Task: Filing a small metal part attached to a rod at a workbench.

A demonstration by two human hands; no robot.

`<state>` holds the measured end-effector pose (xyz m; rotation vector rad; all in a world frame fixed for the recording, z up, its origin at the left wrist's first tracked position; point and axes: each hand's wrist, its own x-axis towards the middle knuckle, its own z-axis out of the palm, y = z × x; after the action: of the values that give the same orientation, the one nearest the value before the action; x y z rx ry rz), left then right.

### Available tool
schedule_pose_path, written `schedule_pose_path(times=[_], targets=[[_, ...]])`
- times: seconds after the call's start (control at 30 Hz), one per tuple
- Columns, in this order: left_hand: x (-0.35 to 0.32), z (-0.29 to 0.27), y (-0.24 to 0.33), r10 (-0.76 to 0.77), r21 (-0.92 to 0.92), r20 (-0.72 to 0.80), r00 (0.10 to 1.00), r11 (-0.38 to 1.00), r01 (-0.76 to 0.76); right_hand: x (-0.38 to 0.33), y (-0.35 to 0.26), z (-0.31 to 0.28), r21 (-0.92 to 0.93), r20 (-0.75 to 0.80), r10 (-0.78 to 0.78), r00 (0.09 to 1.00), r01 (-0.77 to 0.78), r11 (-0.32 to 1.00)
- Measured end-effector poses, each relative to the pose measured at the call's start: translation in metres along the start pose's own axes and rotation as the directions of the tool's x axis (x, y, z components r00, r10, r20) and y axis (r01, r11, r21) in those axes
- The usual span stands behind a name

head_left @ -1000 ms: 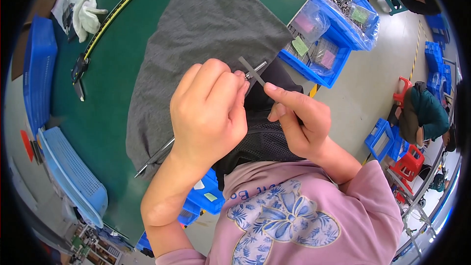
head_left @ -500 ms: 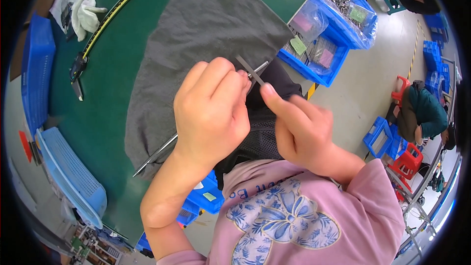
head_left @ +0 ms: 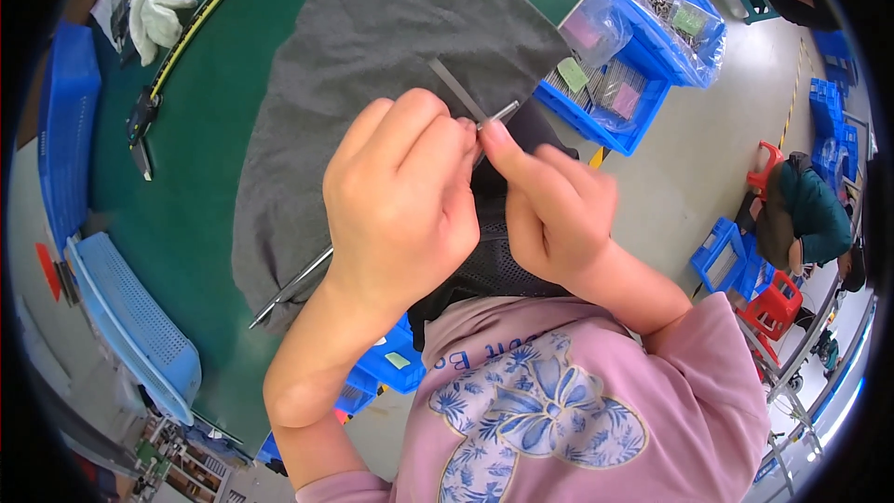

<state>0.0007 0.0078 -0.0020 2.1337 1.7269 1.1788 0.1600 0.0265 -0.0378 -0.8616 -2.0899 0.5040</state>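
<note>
My left hand (head_left: 400,191) is closed round a thin shiny metal rod (head_left: 292,287). The rod slants through the fist, its lower end sticking out beside my forearm and its upper tip showing past the fingers. Between thumb and fingers, my right hand (head_left: 557,210) pinches a narrow flat grey metal strip that looks like a file (head_left: 453,86). The file crosses the rod near its tip, and my right thumb lies right at that crossing. Below both hands a dark grey cloth (head_left: 345,56) covers part of the green table (head_left: 209,158). My fingers hide the rod's middle.
Blue bins (head_left: 638,135) with metal rods and bagged parts stand at the right table edge. A caliper (head_left: 142,121), a white glove (head_left: 156,14) and a light blue basket (head_left: 140,326) lie to the left. A person (head_left: 805,210) sits bent over at the far right.
My right hand has moved up and left, pushing the file farther across the rod, so more of it sticks out beyond. My left hand keeps its grip on the rod.
</note>
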Motion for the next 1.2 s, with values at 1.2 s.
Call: schedule_pose_path(times=[1.2], targets=[[-0.003, -0.002, 0.002, -0.020, 0.001, 0.024, 1.000, 1.000, 0.020, -0.022, -0.002, -0.016, -0.030, 0.064, 0.016, 0.998, -0.014, 0.999]])
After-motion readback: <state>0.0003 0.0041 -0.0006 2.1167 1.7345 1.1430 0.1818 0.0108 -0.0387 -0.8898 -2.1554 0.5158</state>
